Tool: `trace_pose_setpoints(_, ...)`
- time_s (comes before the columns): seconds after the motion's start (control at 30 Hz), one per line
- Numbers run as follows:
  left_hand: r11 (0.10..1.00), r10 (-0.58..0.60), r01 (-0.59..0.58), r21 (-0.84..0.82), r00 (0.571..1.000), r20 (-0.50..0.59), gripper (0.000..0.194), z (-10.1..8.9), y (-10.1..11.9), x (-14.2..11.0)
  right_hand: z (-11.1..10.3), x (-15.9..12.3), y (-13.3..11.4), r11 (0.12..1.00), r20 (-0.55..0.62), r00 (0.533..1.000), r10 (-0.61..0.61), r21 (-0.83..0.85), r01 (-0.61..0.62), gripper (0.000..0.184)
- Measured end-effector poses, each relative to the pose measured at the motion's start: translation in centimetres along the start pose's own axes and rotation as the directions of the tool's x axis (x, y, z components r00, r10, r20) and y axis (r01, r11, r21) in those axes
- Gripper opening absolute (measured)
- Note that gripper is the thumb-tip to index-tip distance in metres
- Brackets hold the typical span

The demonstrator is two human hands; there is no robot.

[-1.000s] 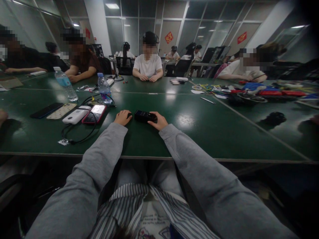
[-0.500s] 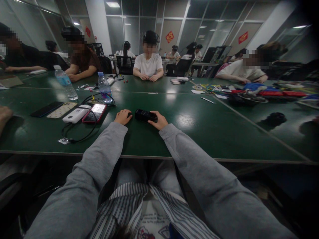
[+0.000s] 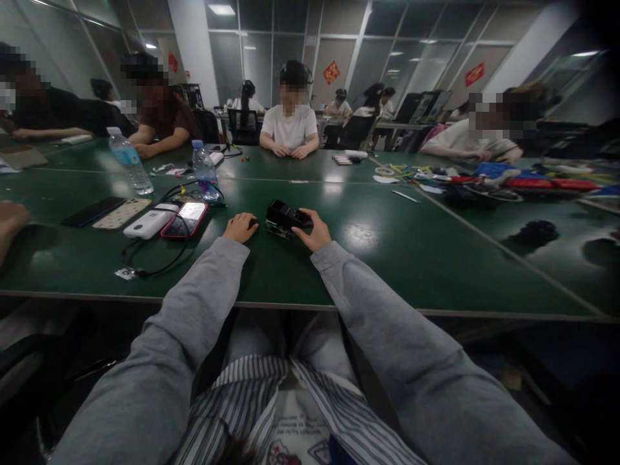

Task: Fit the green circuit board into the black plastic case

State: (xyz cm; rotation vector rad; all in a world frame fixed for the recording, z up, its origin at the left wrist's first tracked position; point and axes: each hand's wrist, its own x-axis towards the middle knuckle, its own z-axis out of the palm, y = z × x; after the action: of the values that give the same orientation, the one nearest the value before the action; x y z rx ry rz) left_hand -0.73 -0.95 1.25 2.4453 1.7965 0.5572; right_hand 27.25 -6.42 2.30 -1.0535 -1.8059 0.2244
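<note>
Head cam: black box [image 3: 287, 214] w/ open top was gripped at its R end btwn thumb & fingers of R hand [image 3: 312, 230], tilted over green table [image 3: 387, 258], circuit board [image 3: 277, 229] seen under its L end. L hand [image 3: 241, 228] was rested on table, fingers slightly spread, nothing held, just beside box; phone w/ red case [image 3: 185, 220] & white power bank [image 3: 151, 221] were placed farther L.

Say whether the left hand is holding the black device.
No, the right hand holds the black device while the left hand lies apart from it.
</note>
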Motion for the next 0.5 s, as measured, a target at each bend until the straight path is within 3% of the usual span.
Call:
trace_pose_setpoints(0.17, 1.0, 0.005, -0.005, 0.005, 1.0, 0.007, 0.035, -0.1, 0.1, -0.1, -0.8, 0.7, 1.2, 1.0, -0.123, 0.992, 0.021, 0.018, -0.018, 0.065)
trace_pose_setpoints(0.3, 1.0, 0.011, -0.012, 0.014, 1.0, 0.013, 0.036, -0.3, 0.3, -0.2, -1.4, 1.1, 3.2, 0.991, -0.183, 0.979, 0.089, -0.086, -0.106, 0.06)
trace_pose_setpoints(0.5, 1.0, 0.006, -0.007, 0.014, 1.0, 0.03, 0.035, -0.4, 0.3, -0.2, -1.2, 1.1, 4.8, 0.956, -0.106, 0.971, 0.214, -0.183, -0.23, 0.056)
